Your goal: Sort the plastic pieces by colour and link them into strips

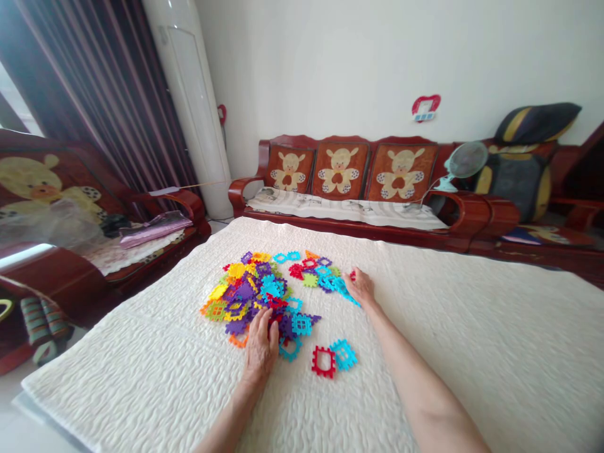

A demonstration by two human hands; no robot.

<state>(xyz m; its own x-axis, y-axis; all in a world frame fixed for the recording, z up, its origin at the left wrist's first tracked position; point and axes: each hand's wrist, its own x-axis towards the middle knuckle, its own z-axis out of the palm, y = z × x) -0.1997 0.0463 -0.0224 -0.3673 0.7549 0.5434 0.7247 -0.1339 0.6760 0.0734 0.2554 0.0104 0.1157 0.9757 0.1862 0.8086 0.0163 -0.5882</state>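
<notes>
A red plastic piece (pixel 353 275) is pinched by the right hand (pixel 362 288) beside a separated multicoloured plastic cluster (pixel 310 280), while a larger, still-jumbled multicoloured plastic heap (pixel 245 290) is touched by the left hand (pixel 261 345), its grip unclear.

Brn sofa (pixel 340 229) sits by wht wall (pixel 321 69), curtain (pixel 127 82) L.

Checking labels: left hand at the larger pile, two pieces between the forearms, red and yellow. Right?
Not quite: the head view shows a red piece and a blue piece there, no yellow. The left hand is at the larger pile, as stated.
</notes>
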